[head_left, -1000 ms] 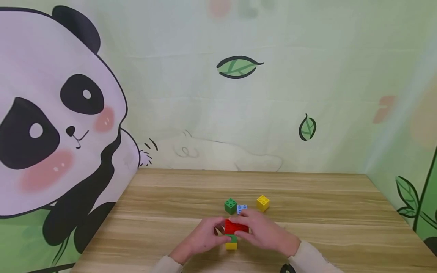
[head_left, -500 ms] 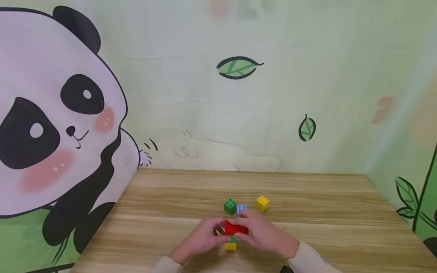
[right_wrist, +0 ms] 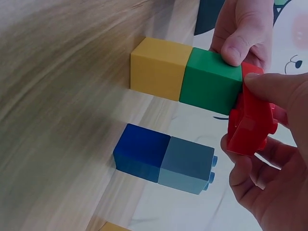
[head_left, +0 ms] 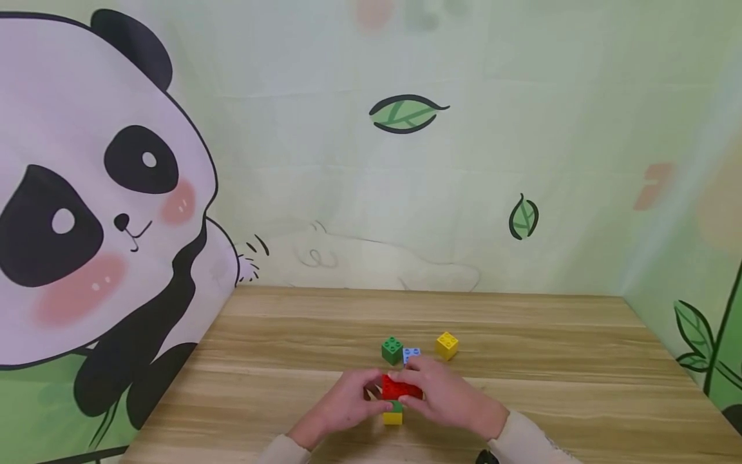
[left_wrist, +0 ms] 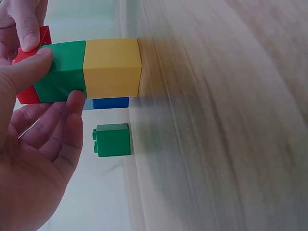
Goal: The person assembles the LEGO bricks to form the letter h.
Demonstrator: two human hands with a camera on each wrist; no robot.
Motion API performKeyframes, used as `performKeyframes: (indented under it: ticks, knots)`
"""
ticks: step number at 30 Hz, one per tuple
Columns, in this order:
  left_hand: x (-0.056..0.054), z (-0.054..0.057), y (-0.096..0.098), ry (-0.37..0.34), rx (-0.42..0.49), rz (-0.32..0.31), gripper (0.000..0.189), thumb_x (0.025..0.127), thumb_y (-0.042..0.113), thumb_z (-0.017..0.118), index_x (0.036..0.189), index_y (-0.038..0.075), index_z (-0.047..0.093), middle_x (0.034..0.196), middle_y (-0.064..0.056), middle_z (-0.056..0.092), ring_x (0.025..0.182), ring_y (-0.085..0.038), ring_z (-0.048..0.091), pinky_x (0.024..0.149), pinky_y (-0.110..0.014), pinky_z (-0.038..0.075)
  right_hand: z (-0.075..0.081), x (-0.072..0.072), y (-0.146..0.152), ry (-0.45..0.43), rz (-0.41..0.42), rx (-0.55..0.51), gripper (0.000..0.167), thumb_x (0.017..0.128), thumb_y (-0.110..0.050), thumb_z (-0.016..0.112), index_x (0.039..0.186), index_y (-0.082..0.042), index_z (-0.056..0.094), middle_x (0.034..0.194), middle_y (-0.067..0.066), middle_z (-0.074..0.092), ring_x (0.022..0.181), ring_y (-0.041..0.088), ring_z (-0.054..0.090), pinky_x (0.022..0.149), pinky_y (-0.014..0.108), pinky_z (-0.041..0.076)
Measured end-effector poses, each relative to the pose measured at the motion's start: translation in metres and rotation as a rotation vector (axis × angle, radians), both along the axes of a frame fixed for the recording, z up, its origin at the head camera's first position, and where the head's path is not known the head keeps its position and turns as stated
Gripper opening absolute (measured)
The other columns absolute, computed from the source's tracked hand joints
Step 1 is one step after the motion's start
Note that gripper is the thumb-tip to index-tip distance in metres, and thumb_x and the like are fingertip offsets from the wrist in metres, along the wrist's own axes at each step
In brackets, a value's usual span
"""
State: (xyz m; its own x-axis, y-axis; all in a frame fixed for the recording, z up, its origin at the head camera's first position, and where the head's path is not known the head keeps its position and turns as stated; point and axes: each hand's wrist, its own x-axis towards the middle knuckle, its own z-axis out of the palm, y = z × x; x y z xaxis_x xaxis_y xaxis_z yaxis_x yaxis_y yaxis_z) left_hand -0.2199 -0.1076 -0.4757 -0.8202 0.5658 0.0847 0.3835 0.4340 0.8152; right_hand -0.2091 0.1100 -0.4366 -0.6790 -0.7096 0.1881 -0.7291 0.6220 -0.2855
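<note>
Head view slants down; close wrist views share the green-yellow stack [left_wrist: 88,70].

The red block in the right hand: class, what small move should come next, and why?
Probably press the red block straight down onto the green block under it. The right hand pinches the red block at the green block's top, one end jutting past its side, while the left hand holds the green block. The pictures don't settle whether the red block has locked.

The rectangular red plastic brick [right_wrist: 252,125] I hold looks glossy, the green plastic cube [right_wrist: 210,81] against it smooth, the brown wood-grained tabletop [head_left: 313,322] smooth, my cream cloth right sleeve [head_left: 526,441] matt.
</note>
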Motion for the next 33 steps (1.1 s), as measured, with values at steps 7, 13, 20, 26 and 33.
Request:
performKeyframes:
  ticks: [7, 13, 20, 26, 33]
  knots:
    - [0.001, 0.0002, 0.0012, -0.009, -0.002, 0.003, 0.027, 0.084, 0.022, 0.074, 0.109, 0.022, 0.064, 0.094, 0.014, 0.064, 0.083, -0.005, 0.06, 0.071, -0.021, 0.051, -0.0032, 0.0012, 0.0031, 0.017, -0.006, 0.015, 0.038, 0.09, -0.033, 0.064, 0.126, -0.02, 0.062, 0.097, -0.006, 0.05, 0.083, 0.006, 0.044, 0.072, 0.018, 0.045]
    - [-0.0007, -0.0006, 0.0008, 0.004, -0.004, 0.005, 0.027, 0.083, 0.022, 0.074, 0.109, 0.022, 0.064, 0.094, 0.014, 0.064, 0.082, -0.005, 0.06, 0.07, -0.021, 0.051, -0.0041, 0.002, 0.0029, 0.023, -0.002, -0.028, 0.037, 0.091, -0.033, 0.063, 0.125, -0.019, 0.062, 0.096, -0.008, 0.05, 0.084, 0.006, 0.044, 0.071, 0.018, 0.044]
    - [-0.0019, -0.0006, 0.0, 0.008, -0.011, -0.003, 0.027, 0.083, 0.023, 0.074, 0.109, 0.022, 0.064, 0.094, 0.014, 0.064, 0.083, -0.006, 0.059, 0.071, -0.021, 0.051, -0.0077, 0.0024, 0.0013, 0.066, 0.009, -0.064, 0.036, 0.091, -0.03, 0.065, 0.124, -0.016, 0.064, 0.094, -0.008, 0.05, 0.083, 0.006, 0.042, 0.069, 0.018, 0.042]
    - [-0.0014, -0.0015, -0.0007, 0.014, -0.004, -0.01, 0.028, 0.084, 0.022, 0.073, 0.11, 0.022, 0.063, 0.096, 0.014, 0.064, 0.084, -0.006, 0.059, 0.071, -0.021, 0.051, -0.0099, 0.0017, 0.0019, 0.017, -0.011, -0.071, 0.039, 0.091, -0.032, 0.063, 0.128, -0.019, 0.061, 0.097, -0.009, 0.051, 0.085, 0.006, 0.043, 0.071, 0.018, 0.043]
    - [-0.0015, -0.0029, 0.0002, 0.012, 0.007, -0.019, 0.028, 0.084, 0.023, 0.073, 0.11, 0.021, 0.063, 0.096, 0.013, 0.064, 0.084, -0.005, 0.06, 0.07, -0.022, 0.051, -0.0088, 0.0035, 0.004, -0.026, -0.038, -0.065, 0.04, 0.092, -0.034, 0.062, 0.128, -0.02, 0.06, 0.102, -0.006, 0.053, 0.087, 0.006, 0.045, 0.072, 0.018, 0.046]
